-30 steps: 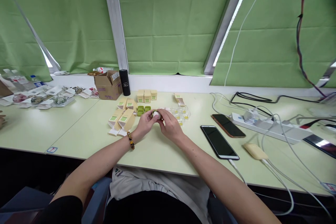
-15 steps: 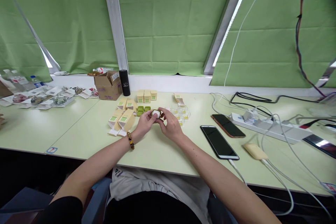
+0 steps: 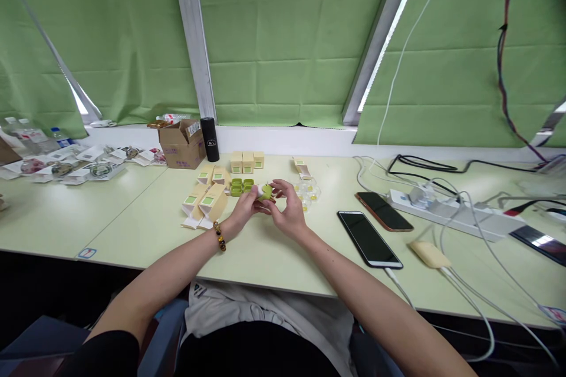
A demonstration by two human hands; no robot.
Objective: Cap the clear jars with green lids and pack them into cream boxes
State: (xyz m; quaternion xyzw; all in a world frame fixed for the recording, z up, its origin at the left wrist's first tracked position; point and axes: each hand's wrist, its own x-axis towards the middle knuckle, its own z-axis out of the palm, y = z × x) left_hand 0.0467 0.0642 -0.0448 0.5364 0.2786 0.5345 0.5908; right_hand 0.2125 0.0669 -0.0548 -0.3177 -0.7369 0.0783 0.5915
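Between my two hands is a small rounded green-and-white case [image 3: 266, 191], with its green side turned to the right and a white part showing at its left. My left hand [image 3: 242, 212], with a beaded bracelet at the wrist, is closed on the white end. The fingers and thumb of my right hand [image 3: 289, 211] are curled around the green side. Just behind my left hand stand several small green square containers [image 3: 236, 186]. Clear plastic pieces with yellow spots [image 3: 308, 191] lie beyond my right hand.
Cream cartons with green labels [image 3: 213, 201] stand left of my hands, others [image 3: 247, 161] behind. To the right lie a white-edged phone [image 3: 369, 240], a brown-edged phone [image 3: 384, 211], a power strip [image 3: 455, 216] and loose cables. A cardboard box [image 3: 183, 144] and black cylinder [image 3: 210, 139] stand at the back.
The case has been turned in my hands: its white face with a dark edge pointed at me before, now its green side shows. My right fingers have shifted slightly; the arms stay put.
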